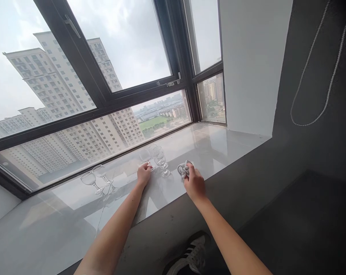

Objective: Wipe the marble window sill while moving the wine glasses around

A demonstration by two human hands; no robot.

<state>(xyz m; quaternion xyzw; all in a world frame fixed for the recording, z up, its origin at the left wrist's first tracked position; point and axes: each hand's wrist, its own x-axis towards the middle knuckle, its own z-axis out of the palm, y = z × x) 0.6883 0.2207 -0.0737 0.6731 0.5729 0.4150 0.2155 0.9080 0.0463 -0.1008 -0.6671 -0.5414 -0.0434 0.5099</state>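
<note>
My left hand [144, 173] is closed at the foot of a clear stemmed glass [145, 155], which stands upright on the glossy windowsill. Just right of it is a tight cluster of more stemmed glasses, the nearest wine glass [160, 160] standing close to my fingers. My right hand [194, 181] grips a crumpled grey cloth [184, 168], held over the sill to the right of the cluster. Farther left, two stemmed glasses, a front one [88, 178] and a rear one [99, 170], stand side by side. My left fingertips are partly hidden.
The pale sill [47, 225] runs beneath a dark-framed window [104, 100], its front edge slanting up to the right. A white wall [253, 68] closes the right end. A beaded blind cord [313, 123] hangs at far right. A shoe [190, 256] shows below the edge.
</note>
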